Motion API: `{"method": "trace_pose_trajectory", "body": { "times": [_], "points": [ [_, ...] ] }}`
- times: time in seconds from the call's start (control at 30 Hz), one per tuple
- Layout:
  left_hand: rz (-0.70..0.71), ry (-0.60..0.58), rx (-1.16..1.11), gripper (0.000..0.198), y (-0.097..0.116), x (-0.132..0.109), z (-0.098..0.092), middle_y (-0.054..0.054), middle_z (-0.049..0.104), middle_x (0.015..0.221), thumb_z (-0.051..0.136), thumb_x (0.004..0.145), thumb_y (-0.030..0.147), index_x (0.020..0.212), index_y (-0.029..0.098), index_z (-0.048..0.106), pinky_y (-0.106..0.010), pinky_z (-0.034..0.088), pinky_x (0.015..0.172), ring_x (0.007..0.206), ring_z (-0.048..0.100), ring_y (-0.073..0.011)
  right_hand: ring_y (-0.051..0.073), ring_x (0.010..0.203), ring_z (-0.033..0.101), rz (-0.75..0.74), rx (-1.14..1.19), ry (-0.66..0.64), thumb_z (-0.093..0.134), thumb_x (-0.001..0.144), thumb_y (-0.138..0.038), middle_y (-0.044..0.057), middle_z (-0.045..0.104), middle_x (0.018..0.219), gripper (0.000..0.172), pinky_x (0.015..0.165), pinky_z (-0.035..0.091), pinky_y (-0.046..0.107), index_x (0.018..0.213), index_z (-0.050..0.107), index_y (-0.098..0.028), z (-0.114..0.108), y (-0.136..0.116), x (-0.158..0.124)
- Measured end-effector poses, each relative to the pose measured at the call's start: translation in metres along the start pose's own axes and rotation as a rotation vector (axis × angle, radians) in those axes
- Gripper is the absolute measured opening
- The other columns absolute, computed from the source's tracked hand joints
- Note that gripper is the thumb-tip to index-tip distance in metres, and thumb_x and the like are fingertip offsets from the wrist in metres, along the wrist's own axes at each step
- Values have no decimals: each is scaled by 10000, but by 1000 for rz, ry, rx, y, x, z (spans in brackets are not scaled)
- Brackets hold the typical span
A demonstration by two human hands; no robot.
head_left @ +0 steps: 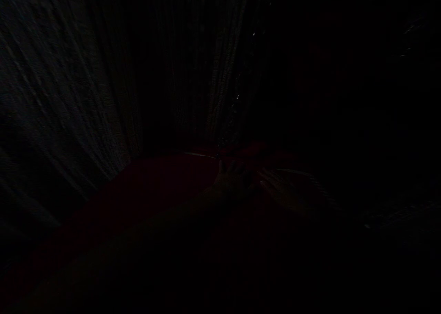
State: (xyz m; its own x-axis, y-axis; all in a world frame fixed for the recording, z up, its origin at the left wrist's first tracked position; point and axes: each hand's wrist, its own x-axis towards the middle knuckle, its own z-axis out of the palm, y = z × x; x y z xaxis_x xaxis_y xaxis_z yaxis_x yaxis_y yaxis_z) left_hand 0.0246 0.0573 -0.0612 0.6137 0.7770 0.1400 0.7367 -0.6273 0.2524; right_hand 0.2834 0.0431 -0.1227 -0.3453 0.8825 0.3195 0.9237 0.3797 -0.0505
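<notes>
The picture is very dark, so little detail shows. A deep red cloth-like surface point(155, 176) spreads under my arms. My left hand point(234, 180) rests on it near the middle of the view, its short-looking fingers apart and pointing away from me. Just to its right, my right hand point(279, 185) lies low and flat with the fingers stretched toward the left hand. A small gap seems to separate the two. I make out nothing held in either hand. A thin pale edge line point(198, 154) runs along the far side of the red surface.
Grey hanging folds like a curtain point(69, 84) fill the left side. Another dim set of vertical folds point(223, 65) hangs beyond my hands, with small bright glints point(237, 97) beside it. A pale striped edge point(320, 185) lies at the right. The far right is too dark to read.
</notes>
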Motion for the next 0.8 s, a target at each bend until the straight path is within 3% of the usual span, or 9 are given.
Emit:
{"method": "trace_pose_trajectory", "body": {
  "times": [0.13,0.23,0.37,0.57,0.7,0.8],
  "points": [
    [-1,-17,4,731,0,0,-1,-140,337,1805,352,1100,687,1679,259,479,-826,84,1308,1686,246,-439,344,1577,470,0,-64,-37,251,1065,-385,111,554,1616,619,1321,337,682,1423,727,-216,-8,43,-9],
    [1,-20,-5,729,1,0,-3,-138,322,1811,339,1104,689,1681,266,479,-823,86,1310,1689,238,-440,324,1491,569,99,-114,51,332,1050,-476,104,628,1541,578,1315,410,592,1358,758,-237,-19,66,-15],
    [-6,-44,4,714,3,-2,-5,-129,319,1814,349,1111,660,1695,263,454,-814,92,1316,1692,229,-438,339,1451,603,129,-117,76,295,1048,-515,133,648,1508,646,1306,431,575,1365,751,-186,-28,64,-14],
    [-6,-32,21,709,5,-4,-7,-134,328,1811,346,1113,660,1682,256,469,-818,96,1312,1691,231,-436,332,1528,532,156,-45,69,292,1059,-591,105,569,1603,693,1335,378,603,1503,661,-208,-15,33,-3],
    [-22,-41,28,721,7,-4,-8,-131,315,1817,340,1111,672,1689,257,458,-804,91,1320,1694,217,-439,326,1545,512,106,-41,12,342,1034,-639,104,535,1637,717,1359,348,576,1505,666,-207,-19,51,-7],
    [-23,-37,17,716,7,-3,-9,-131,322,1814,358,1108,674,1683,261,471,-806,84,1319,1691,234,-433,344,1495,560,176,-20,37,305,1024,-636,136,586,1582,763,1329,392,585,1497,668,-159,-27,74,-12]
  ]
}}
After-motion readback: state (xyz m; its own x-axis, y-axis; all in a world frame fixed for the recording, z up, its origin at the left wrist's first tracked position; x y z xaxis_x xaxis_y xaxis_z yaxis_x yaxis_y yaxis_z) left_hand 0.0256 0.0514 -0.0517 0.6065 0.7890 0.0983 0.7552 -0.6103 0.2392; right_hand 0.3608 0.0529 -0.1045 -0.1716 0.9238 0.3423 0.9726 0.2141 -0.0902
